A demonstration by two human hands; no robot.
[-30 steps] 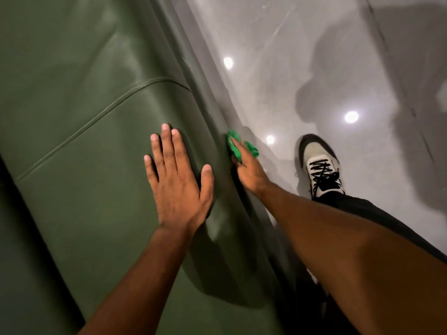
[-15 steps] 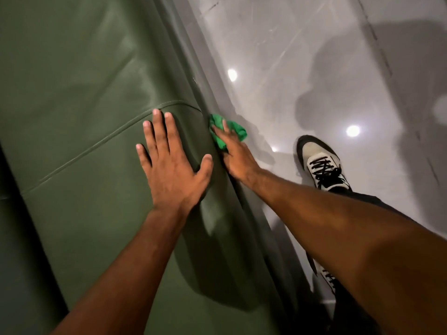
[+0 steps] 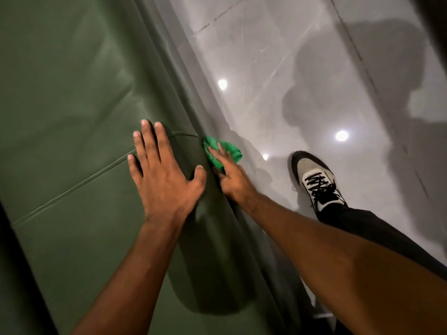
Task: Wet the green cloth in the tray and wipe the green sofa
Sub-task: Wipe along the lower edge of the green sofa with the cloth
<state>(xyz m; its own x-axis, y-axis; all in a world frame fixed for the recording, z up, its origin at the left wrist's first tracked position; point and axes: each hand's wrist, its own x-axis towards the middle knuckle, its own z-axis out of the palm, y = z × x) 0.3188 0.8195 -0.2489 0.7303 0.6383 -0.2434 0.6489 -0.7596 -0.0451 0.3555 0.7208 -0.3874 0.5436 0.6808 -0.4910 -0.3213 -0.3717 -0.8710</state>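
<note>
The green sofa (image 3: pixel 72 117) fills the left half of the head view, its smooth leather crossed by a stitched seam. My left hand (image 3: pixel 164 175) lies flat on its top surface, fingers spread, holding nothing. My right hand (image 3: pixel 232 177) presses the bright green cloth (image 3: pixel 228 149) against the sofa's outer side, just below the rounded edge. Part of the cloth is hidden under my fingers. No tray is in view.
A glossy grey tiled floor (image 3: pixel 302 68) lies to the right of the sofa, with ceiling-light reflections and my shadow on it. My foot in a white and black shoe (image 3: pixel 316 182) stands on the floor close to the sofa's side.
My right hand has slid the cloth forward along the sofa's side, up to the seam. My left hand has shifted forward along the top with it.
</note>
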